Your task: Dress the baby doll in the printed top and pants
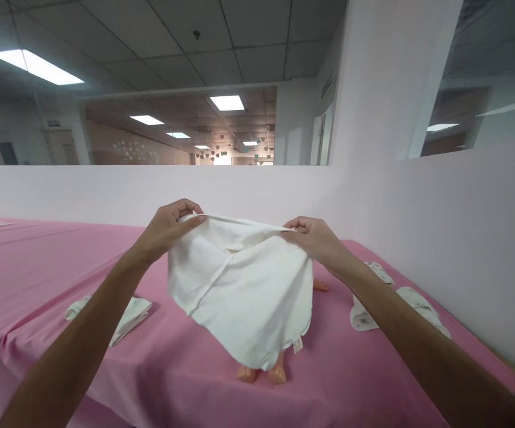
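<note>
I hold a white cloth garment [239,291] up above the pink table, stretched between both hands. My left hand [168,226] pinches its upper left edge, and my right hand [315,238] pinches its upper right edge. The garment hangs down and hides most of a doll lying on the table. Only the doll's feet [261,374] show below the hem, and one small doll hand [320,286] sticks out at the right.
A pink cloth [38,279] covers the table. A folded white cloth [126,315] lies at the left. More small white garments [411,300] lie at the right near a low white partition wall [462,238]. Behind it is an office ceiling with lights.
</note>
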### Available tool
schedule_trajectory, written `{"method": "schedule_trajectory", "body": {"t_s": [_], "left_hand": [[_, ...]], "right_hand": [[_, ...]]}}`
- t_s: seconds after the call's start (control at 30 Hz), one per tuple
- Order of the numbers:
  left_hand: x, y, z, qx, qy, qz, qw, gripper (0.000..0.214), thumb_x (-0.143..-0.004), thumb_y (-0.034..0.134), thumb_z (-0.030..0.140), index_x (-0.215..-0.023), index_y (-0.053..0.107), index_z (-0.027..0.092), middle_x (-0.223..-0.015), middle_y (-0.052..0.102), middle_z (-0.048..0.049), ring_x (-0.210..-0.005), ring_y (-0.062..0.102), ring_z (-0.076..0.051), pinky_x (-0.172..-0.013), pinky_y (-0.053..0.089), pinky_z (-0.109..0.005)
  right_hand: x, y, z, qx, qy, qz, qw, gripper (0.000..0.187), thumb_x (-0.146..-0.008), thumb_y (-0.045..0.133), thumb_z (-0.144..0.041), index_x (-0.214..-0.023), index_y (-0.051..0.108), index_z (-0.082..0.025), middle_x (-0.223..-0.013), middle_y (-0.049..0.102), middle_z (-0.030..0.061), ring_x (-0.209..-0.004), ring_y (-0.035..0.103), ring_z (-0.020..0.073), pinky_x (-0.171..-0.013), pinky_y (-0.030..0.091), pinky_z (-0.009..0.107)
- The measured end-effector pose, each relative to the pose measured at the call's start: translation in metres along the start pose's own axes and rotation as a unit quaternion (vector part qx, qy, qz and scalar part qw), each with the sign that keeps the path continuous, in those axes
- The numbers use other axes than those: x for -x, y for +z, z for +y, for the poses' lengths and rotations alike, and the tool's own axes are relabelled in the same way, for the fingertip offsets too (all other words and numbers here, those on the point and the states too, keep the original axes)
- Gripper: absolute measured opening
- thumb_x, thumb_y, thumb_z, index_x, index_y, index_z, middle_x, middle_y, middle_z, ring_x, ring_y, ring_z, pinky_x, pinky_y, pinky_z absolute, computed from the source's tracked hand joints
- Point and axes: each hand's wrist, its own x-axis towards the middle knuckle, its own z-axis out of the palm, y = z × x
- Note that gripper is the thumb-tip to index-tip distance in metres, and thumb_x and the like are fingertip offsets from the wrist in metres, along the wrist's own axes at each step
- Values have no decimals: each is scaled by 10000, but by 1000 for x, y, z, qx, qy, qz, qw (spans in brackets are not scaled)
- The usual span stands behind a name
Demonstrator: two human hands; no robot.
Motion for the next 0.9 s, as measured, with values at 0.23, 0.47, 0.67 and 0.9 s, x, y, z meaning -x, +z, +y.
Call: {"method": "schedule_trajectory", "body": {"t_s": [0.23, 0.47, 0.67, 0.9], "left_hand": [[-7, -31, -21, -67, -2, 117, 991, 361, -817, 644, 518, -972, 599, 195, -834, 618, 26, -695, 556, -124, -573, 415, -208], [15, -4, -45, -172, -22, -185, 967, 674, -754, 670, 585, -1309, 534, 229, -1256, 590, -118, -1036, 607, -268, -755, 531, -341], [47, 85, -11, -28, 95, -289, 952, 294, -897, 545, 457, -1050, 637, 224, -1022, 673, -43, -880, 621, -193, -763, 491, -303], [47, 66, -18, 52, 22, -180, 982, 304, -910, 534, 475, -932, 645, 192, -882, 661, -35, -799, 595, -175, -679, 462, -253]], "right_hand": [[9, -18, 21, 104, -9, -38, 994, 223, -812, 611, -414, -840, 672, -201, -810, 660, 27, -694, 580, 152, -569, 415, 256], [12, -2, 15, 33, -1, -82, 996, 156, -793, 587, -324, -848, 665, -200, -817, 669, 31, -687, 593, 153, -557, 424, 245], [14, 33, -2, 84, -88, -91, 988, 88, -749, 594, -278, -765, 547, -205, -754, 565, -10, -633, 479, 121, -517, 331, 233], [38, 18, -8, 113, -25, -113, 987, 301, -773, 659, -436, -703, 481, -203, -697, 481, -19, -580, 410, 109, -490, 255, 245]]}}
